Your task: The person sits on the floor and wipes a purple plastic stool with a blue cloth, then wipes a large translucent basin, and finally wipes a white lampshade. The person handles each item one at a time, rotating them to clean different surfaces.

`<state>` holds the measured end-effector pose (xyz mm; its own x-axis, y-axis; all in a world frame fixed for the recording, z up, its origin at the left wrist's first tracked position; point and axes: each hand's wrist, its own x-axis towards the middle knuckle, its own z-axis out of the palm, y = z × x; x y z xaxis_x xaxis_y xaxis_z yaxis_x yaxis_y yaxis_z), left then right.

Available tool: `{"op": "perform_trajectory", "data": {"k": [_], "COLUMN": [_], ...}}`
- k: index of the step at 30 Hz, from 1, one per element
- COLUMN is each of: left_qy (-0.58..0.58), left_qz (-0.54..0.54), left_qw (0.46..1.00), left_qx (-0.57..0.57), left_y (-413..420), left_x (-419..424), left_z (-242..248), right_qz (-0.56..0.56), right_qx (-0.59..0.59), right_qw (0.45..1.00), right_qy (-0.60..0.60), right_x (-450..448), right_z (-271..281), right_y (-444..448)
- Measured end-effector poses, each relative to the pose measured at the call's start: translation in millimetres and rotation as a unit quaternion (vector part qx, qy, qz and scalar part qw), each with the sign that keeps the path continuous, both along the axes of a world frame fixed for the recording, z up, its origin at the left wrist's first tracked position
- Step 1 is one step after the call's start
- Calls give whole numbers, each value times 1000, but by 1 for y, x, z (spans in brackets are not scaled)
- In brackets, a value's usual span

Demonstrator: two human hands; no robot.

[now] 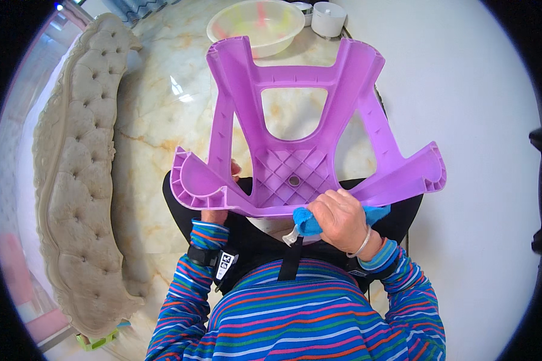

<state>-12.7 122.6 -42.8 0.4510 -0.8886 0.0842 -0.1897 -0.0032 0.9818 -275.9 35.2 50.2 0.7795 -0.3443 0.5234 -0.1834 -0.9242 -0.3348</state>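
An upturned purple plastic stool [293, 76] lies over my lap, its legs pointing up and its ribbed seat underside facing me. My right hand [338, 219] is closed on a blue cloth [309, 222] with a white tag, pressed at the stool's near edge. My left hand [214, 216] is at the stool's near left leg, mostly hidden behind it; a few fingertips show through the side opening, so its grip is not fully visible.
A tufted upholstered headboard or bench [88, 149] stands on the left, with a green plastic item [97, 339] below it. A translucent basin [235, 29] and white containers [328, 20] are ahead on the marbled floor. A white surface [460, 135] extends at right.
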Motion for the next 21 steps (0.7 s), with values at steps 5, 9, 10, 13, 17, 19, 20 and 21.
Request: {"op": "perform_trajectory", "data": {"k": [5,9,10,13,17,19,20,21], "left_qy": [-86,79,94,104,74,62,64,63], "left_qz": [164,62,-18,-80,-81,-78,-85,-84], "left_qw": [982,974,970,960,965,970,967,968], "left_qx": [-42,-204,-222,-248,-237,-220,-230,-230], "left_y": [18,22,22,26,42,48,52,55], "left_x": [14,-6,-6,-10,-9,-9,-9,-11], "left_z": [80,115,121,121,114,112,111,111], "right_qz": [9,29,22,-11,-86,-122,-104,-92], "right_qx": [82,196,222,331,375,388,465,555], "right_qw": [994,976,971,938,923,909,868,811], "right_qy": [66,87,83,99,0,-89,-141,-159], "right_x": [-7,-18,-21,-22,-12,-3,2,8], "right_z": [7,8,9,19,52,73,85,96], "right_y": [14,30,34,33,17,6,3,-2]}}
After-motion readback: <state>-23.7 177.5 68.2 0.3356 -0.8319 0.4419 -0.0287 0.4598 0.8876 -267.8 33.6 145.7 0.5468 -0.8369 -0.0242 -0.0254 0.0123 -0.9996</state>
